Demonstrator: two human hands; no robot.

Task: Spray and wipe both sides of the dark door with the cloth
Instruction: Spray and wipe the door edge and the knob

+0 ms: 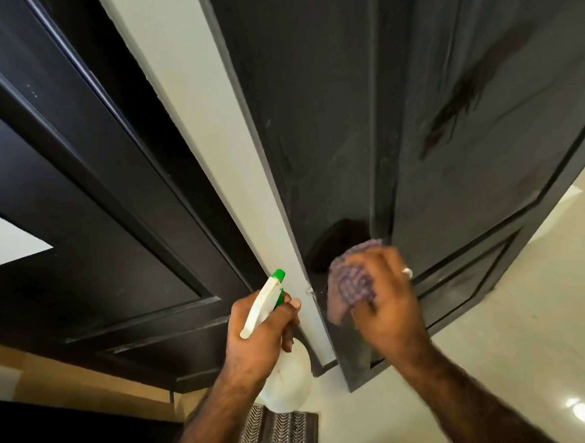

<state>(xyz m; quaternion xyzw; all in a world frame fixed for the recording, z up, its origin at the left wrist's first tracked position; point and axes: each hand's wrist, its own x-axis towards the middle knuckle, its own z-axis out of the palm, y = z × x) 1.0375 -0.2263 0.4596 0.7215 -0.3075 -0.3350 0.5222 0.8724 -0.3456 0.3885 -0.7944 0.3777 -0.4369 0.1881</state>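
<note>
A single head-worn view looks steeply down from close against the dark door (329,116), whose lower panels fill the far frame; both forearms enter from the near edge.

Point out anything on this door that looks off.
Dark wet streaks run down the upper right panel of the door, unwiped. The right hand presses the cloth lower down, away from them.

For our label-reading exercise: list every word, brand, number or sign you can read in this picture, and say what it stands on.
None can be read.
Spray bottle in the left hand: plain white, no label showing.
Cloth under the right hand: blurred pattern only, no text.
Dark door: smears only, no sign or number.
</note>
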